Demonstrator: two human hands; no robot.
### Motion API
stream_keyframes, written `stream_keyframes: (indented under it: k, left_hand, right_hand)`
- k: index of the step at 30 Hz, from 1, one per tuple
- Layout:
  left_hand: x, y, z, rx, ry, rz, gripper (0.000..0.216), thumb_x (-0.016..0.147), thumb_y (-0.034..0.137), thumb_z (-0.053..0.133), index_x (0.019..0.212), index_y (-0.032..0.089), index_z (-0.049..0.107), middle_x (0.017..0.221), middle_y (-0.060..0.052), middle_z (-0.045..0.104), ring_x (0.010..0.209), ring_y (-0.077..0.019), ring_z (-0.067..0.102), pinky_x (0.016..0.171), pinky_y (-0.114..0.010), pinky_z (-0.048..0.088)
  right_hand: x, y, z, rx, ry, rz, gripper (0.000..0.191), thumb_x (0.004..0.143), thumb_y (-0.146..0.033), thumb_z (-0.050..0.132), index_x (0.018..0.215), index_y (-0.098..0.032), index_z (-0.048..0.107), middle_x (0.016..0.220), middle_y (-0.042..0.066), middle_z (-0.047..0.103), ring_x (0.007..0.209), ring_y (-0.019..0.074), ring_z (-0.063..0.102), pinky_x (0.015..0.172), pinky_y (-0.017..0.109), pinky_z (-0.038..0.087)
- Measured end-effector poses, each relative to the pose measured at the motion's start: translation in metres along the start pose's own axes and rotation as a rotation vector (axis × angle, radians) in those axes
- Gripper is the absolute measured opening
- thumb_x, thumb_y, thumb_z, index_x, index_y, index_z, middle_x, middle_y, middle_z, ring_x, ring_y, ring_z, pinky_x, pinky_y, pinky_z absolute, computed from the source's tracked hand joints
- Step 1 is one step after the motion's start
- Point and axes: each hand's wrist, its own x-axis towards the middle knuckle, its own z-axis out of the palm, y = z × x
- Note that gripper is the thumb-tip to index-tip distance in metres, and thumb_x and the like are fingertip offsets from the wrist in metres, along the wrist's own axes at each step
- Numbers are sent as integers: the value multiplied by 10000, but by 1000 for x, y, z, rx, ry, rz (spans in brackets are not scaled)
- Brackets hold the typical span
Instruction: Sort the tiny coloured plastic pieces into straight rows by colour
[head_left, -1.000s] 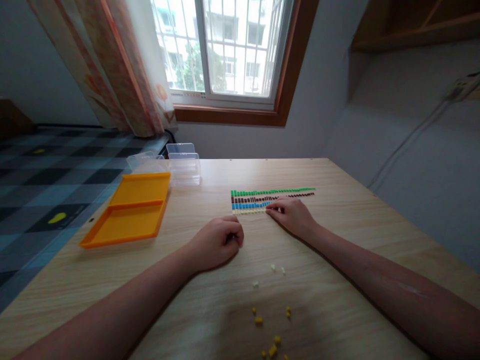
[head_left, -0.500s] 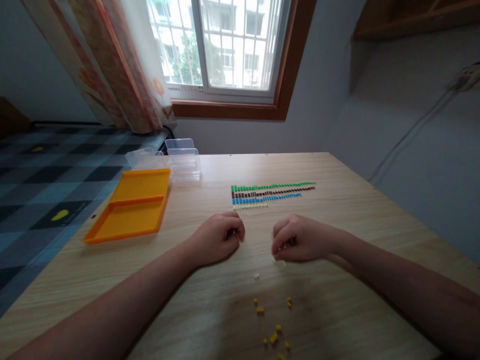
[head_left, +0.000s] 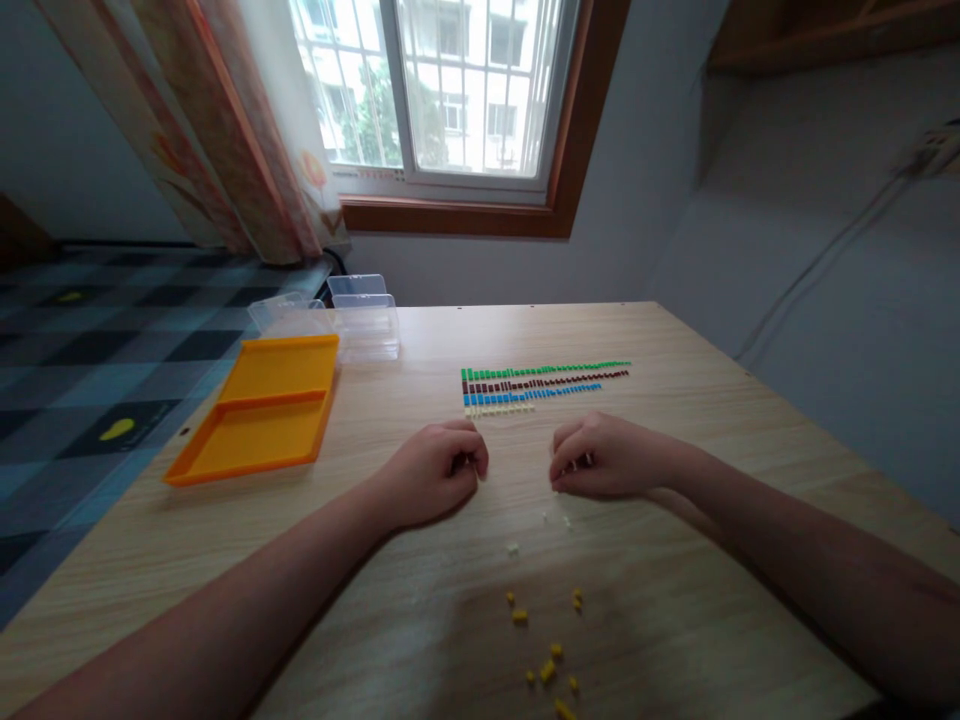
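Note:
My left hand (head_left: 444,468) rests on the table with curled fingers, a pale speck at its fingertips too small to make out. My right hand (head_left: 600,455) is closed in a pinch, with a tiny cream building brick (head_left: 555,490) showing at the fingertips. Just nearer than that hand lie loose cream bricks (head_left: 568,522), and another cream brick (head_left: 513,549) sits between the arms. Beyond both hands run rows of small bricks: green (head_left: 544,370), dark brown (head_left: 536,384), blue (head_left: 532,395) and a shorter cream row (head_left: 499,410).
Several yellow bricks (head_left: 548,670) are scattered at the near side of the wooden table (head_left: 397,620). An orange open case (head_left: 255,435) lies at the left, with clear plastic boxes (head_left: 366,328) behind it. A checked bed (head_left: 90,350) adjoins the table's left side.
My right hand has shifted slightly away from me and to the right, uncovering the loose cream bricks. The left hand has stayed in place.

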Motion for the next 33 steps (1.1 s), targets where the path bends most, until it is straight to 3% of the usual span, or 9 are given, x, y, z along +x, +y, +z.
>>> stream_keyframes:
  k: [6, 12, 18, 28, 33]
  left_hand:
    - [0, -1, 0, -15, 2, -2, 257, 657, -40, 488, 688, 153, 654, 746, -3, 625, 693, -115, 561, 660, -209, 416]
    - [0, 1, -1, -13, 0, -8, 251, 653, -38, 487, 681, 154, 646, 741, -3, 618, 693, -119, 557, 652, -212, 412]
    - [0, -1, 0, -5, -13, -5, 256, 664, -53, 498, 692, 152, 649, 749, -3, 620, 692, -116, 559, 648, -208, 408]
    - [0, -1, 0, -6, -10, -1, 239, 671, -58, 508, 667, 148, 628, 740, -2, 616, 679, -113, 553, 647, -208, 407]
    - [-1, -1, 0, -10, -13, -8, 239, 670, -55, 501, 665, 150, 623, 744, -4, 621, 691, -116, 561, 653, -211, 413]
  right_hand:
    - [-1, 28, -4, -117, 249, -13, 199, 936, -312, 641, 942, -171, 781, 891, 64, 683, 726, 90, 584, 667, 197, 434]
    - [-4, 17, -5, -71, 180, -28, 137, 874, -280, 705, 854, -163, 773, 789, 36, 663, 623, 64, 551, 558, 171, 388]
    - [-6, 6, -3, -134, 120, -10, 108, 864, -225, 677, 846, -168, 767, 789, 26, 671, 626, 62, 564, 592, 174, 394]
    - [-2, 41, 1, -332, 268, -34, 201, 982, -258, 556, 930, -165, 726, 909, 61, 669, 811, 110, 603, 765, 211, 435]
    - [-5, 44, 1, -339, 370, -35, 186, 958, -233, 569, 952, -173, 746, 899, 64, 675, 766, 110, 598, 714, 212, 442]
